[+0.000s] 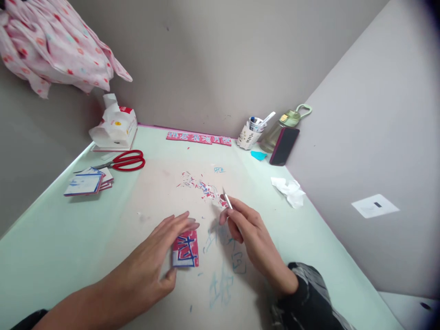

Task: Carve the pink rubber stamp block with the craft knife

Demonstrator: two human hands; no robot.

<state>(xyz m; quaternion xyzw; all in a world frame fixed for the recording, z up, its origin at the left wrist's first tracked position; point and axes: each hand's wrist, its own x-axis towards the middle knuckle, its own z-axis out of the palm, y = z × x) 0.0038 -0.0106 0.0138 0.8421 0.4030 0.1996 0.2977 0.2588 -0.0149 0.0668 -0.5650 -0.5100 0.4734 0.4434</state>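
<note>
Right hand (250, 231) pinched on a slim silver pen-like tool (227, 200); left hand (154, 256) at a red card (186, 251).

Card sits front-centre on the pale table (302, 247), blue character on its red-and-white face; left fingers lap its top edge, thumb by its lower-left corner, can't tell if clamped or just resting. Right thumb and fingers closed round the tool, tip up and away, clear of the card, near the red, white and blue shavings (202, 185). Blue marker-like strokes (222, 286) right of the card. Far left: red-handled scissors (129, 160) just behind a small pile of cards (83, 184). Back edge: row of red lettered pieces (198, 138), then pen cup (248, 139), bottle (272, 138), and phone (284, 146) leaning upright. Crumpled tissue (288, 191) on the right side.
</note>
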